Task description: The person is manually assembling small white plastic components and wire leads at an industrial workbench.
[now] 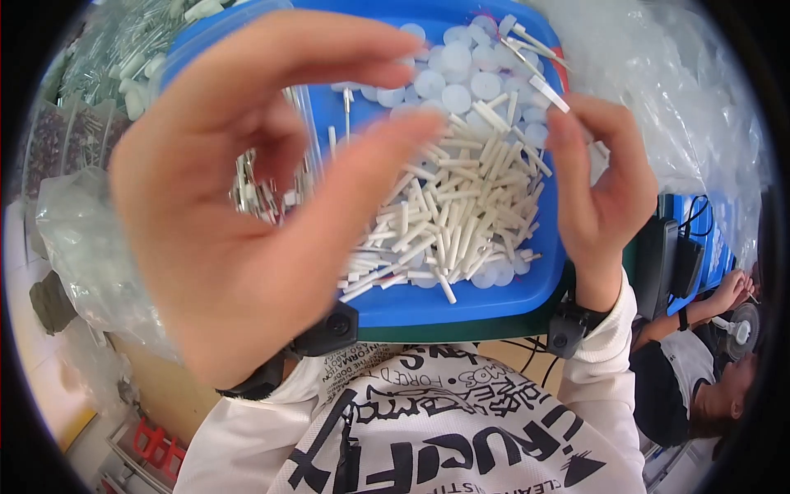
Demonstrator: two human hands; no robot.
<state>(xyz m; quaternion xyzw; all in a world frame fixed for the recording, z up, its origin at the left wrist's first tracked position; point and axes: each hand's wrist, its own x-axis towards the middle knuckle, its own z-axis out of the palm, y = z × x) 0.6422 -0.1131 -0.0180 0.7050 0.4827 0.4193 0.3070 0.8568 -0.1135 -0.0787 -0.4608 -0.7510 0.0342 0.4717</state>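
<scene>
My left hand [222, 198] is raised close to the camera, its thumb and forefinger curved and apart with nothing between them. In my right hand [605, 173], at the tray's right side, thumb and forefinger pinch a thin metal rod with a white sleeve [547, 92]; the rod points up and left. Below both hands lies a blue tray [485, 306]. A loose heap of short white tubes [461, 198] fills its middle, and translucent white discs [457, 62] lie at the far end. Partly behind my left hand, a clear box holds small metal pieces [257, 193].
Clear plastic bags [658, 74] lie beyond the tray on the right, another plastic bag [95, 239] on the left. Clear containers of small parts [70, 136] stand at far left. At lower right another person [683, 379] works near a blue bin [712, 247].
</scene>
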